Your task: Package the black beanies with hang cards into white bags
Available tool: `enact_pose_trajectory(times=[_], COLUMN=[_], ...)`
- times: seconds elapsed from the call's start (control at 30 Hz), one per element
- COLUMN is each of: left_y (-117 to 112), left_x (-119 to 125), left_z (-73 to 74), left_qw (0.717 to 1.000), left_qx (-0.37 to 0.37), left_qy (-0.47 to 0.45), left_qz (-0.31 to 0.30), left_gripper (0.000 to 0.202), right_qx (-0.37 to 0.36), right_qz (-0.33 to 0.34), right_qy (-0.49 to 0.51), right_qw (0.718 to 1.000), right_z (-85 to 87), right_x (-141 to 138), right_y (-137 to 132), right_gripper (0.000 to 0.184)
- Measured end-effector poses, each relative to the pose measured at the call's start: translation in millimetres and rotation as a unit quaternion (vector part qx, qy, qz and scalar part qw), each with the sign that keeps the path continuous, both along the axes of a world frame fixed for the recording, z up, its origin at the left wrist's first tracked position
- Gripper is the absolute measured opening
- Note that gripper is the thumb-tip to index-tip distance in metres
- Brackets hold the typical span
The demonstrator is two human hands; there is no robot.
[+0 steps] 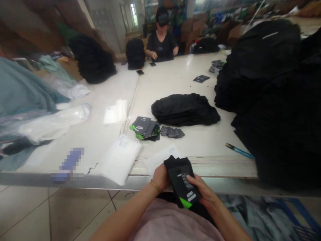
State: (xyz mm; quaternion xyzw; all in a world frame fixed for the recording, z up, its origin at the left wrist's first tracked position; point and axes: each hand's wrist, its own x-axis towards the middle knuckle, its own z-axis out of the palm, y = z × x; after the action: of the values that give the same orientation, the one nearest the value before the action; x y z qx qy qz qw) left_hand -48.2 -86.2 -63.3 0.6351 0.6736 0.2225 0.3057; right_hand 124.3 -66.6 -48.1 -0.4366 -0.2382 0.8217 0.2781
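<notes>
Both hands were closed on one bundle. The left hand was wrapped round the upper end of a folded black fabric piece. The right hand was pinched along the side of a stiff, glossy black card laid over the fabric, with its green corner pointing down. The bundle was held low, just in front of the white table, apparently so that cloth and card could be kept squared together. On the right, a big soft heap of black garments was piled within reach. A flatter folded black pile was laid mid-table. Limp white plastic bags, a fanned stack of matching cards, small dark tags and a thin blue pen were spread nearby.
</notes>
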Motion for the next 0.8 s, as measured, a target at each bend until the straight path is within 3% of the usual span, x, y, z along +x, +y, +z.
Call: enact_pose_trajectory(times=[0.1,0.17,0.23,0.33,0.4,0.5,0.6,0.7,0.8], left_y=[-19,-25,-22,-5,6,15,14,11,7], left_x=[-10,-17,-22,-29,-32,-32,-29,-27,-25], left_z=[-7.9,-10.3,-10.8,-6.4,0.0,11.9,21.1,23.6,19.2], left_qw=[0.991,0.980,0.977,0.982,0.981,0.960,0.918,0.892,0.895], left_qx=[0.049,0.067,0.065,0.072,0.070,0.064,0.083,0.109,0.123], left_qy=[0.001,0.007,-0.013,-0.063,-0.050,0.044,0.142,0.191,0.200], left_qz=[-0.124,-0.189,-0.201,-0.165,-0.176,-0.268,-0.361,-0.396,-0.379], left_gripper=[0.032,0.033,0.048,0.075,0.084,0.086,0.073,0.065,0.069], right_qx=[-0.018,-0.014,-0.009,0.021,0.049,0.097,0.146,0.134,0.110], right_qz=[-0.095,-0.105,-0.070,0.055,0.121,0.150,0.176,0.151,0.068], right_qy=[-0.038,-0.034,-0.004,0.014,-0.019,-0.084,-0.131,-0.119,-0.084], right_qw=[0.995,0.994,0.997,0.998,0.991,0.980,0.965,0.972,0.988], right_z=[-9.8,-10.7,-9.7,-9.6,-10.3,-9.6,-6.3,-5.4,-7.3], right_x=[21,28,27,19,13,7,4,5,5], right_y=[12,14,12,9,11,21,31,36,34], right_gripper=[0.028,0.027,0.026,0.032,0.033,0.028,0.020,0.022,0.036])
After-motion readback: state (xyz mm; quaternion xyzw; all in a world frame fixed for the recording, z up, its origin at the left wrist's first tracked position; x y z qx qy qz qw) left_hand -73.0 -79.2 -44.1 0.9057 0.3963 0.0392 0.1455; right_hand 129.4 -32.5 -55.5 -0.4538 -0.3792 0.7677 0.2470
